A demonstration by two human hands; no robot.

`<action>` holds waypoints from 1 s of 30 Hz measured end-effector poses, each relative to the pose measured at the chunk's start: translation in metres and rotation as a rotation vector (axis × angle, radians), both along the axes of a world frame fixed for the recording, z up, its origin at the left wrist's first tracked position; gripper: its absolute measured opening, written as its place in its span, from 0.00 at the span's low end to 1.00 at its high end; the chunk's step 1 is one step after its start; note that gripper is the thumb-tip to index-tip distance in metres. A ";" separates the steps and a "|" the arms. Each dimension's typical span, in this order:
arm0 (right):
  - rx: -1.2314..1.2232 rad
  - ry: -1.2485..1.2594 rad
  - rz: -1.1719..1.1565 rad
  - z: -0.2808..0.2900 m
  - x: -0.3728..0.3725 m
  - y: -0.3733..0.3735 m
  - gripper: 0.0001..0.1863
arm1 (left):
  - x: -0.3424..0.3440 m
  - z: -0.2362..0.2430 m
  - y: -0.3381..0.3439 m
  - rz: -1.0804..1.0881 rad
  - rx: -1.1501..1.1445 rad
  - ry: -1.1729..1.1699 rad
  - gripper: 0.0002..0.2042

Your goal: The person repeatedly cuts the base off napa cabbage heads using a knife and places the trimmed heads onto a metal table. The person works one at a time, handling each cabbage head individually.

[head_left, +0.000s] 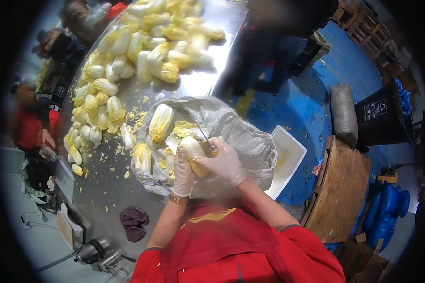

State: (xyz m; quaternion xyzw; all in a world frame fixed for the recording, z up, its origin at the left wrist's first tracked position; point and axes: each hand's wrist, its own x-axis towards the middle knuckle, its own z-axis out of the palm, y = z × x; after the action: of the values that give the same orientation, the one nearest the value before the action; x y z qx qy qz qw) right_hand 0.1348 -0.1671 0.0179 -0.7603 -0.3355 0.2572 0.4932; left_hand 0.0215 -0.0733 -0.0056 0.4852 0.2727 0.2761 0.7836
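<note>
In my gloved left hand [183, 174] is a pale napa cabbage [192, 146], held over an open white woven sack [245, 151]. My gloved right hand [223, 160] grips a knife [202, 132] by its handle, with the thumb against that cabbage and the thin blade pointing up and away from me. Inside the sack lie a whole cabbage [160, 122], a leafy yellow one [141, 158] and loose leaves. The sack rests on a steel table [104, 184]. The lower part of the held cabbage is partly hidden by my fingers.
A cabbage pile [141, 28] and scraps cover the table's far side; a dark cloth [133, 221] lies nearer. Co-workers stand left [38, 127] and beyond [264, 56]. Right are a white box [288, 146], wooden board [340, 193], black bin [378, 113] and blue bags [387, 212].
</note>
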 end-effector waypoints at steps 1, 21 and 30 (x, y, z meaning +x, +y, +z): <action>-0.016 0.008 0.013 0.001 0.000 0.000 0.28 | -0.001 0.000 0.000 -0.005 0.051 0.033 0.28; 0.028 -0.034 -0.061 -0.010 -0.010 0.003 0.26 | 0.005 -0.001 -0.013 0.121 0.313 0.171 0.27; 0.038 -0.083 -0.078 -0.004 -0.013 0.006 0.22 | 0.001 -0.019 -0.012 0.120 0.194 0.109 0.24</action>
State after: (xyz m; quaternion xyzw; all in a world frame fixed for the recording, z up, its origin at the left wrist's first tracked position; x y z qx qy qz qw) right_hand 0.1217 -0.1612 0.0140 -0.7733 -0.3306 0.1996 0.5029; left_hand 0.0228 -0.0855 -0.0247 0.5556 0.3156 0.3208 0.6991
